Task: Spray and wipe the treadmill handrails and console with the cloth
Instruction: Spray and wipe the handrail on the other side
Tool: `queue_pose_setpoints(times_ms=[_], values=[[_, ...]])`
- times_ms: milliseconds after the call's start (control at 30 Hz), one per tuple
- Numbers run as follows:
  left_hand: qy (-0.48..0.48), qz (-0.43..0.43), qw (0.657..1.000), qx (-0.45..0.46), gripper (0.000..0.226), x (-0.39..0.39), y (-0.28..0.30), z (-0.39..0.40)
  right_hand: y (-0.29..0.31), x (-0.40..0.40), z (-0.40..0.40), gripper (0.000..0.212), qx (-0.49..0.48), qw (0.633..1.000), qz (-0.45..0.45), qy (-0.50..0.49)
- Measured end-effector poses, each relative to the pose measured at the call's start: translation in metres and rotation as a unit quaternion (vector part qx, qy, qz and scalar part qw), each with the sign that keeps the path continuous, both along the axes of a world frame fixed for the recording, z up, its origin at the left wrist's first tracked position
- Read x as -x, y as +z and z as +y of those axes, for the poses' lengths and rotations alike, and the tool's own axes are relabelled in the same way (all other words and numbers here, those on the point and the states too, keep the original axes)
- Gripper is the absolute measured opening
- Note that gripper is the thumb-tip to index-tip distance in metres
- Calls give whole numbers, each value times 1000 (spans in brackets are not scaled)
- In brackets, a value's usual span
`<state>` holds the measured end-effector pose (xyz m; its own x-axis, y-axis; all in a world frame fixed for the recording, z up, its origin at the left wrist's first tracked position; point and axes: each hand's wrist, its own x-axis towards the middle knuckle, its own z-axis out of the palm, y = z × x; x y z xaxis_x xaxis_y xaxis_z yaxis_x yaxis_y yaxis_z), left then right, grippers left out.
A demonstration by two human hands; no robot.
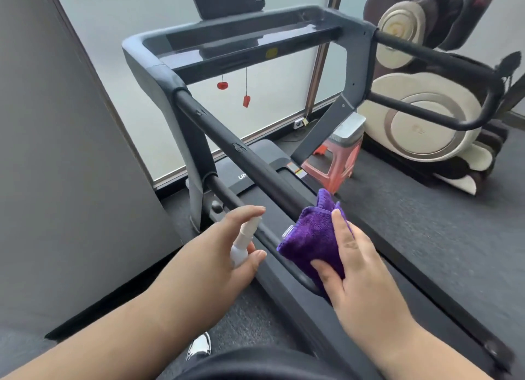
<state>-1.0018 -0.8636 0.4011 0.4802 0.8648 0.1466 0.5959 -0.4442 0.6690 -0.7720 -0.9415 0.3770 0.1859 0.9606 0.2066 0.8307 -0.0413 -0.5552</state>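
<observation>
A dark treadmill fills the view. Its left handrail (244, 152) runs from the console (241, 43) down toward me. My right hand (355, 260) grips a folded purple cloth (309, 234) wrapped over the near end of that rail. My left hand (224, 243) holds a small white spray bottle (244, 240), index finger on top of the nozzle, just left of the rail. The right handrail (431, 55) loops out at the far right.
A grey wall panel (56, 152) stands close on the left. A red plastic stool (332, 163) sits beside the treadmill deck, with a massage chair (426, 118) behind it. Two red safety-key tags (246, 100) hang under the console. My shoe (200, 348) shows below.
</observation>
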Motion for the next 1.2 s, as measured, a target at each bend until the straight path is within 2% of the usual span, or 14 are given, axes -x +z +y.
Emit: queue_pose_setpoints(times_ms=[133,200,333,467,533,600,733,967,1067,1200], values=[[-27,-14,999,-15,55,-19,4,-4,27,11,46,71,4,992,-125,19],[-23,-27,999,-24,55,-27,4,-2,34,14,63,72,23,989,-142,21],[-21,-34,999,-37,56,-36,5,0,13,5,51,70,-46,996,-72,-5],[-23,-10,999,-32,53,-37,3,-7,-58,-7,5,78,-147,986,65,-36],[-23,6,999,-29,53,-36,0,-10,-93,-9,-14,84,-146,980,131,-41],[-25,16,999,-31,53,-37,2,-14,-113,-9,-24,86,-137,977,158,-26],[-22,5,999,-47,53,-38,6,-18,-102,-7,-16,81,-159,977,144,-12],[-20,-76,995,-61,52,-48,9,-28,-11,9,30,66,-171,984,-34,-21],[-21,-81,995,-53,51,-52,7,-29,-13,8,30,60,-199,980,-15,-19],[-30,-78,995,-48,52,-52,3,-37,-53,0,18,66,-265,962,60,-35]])
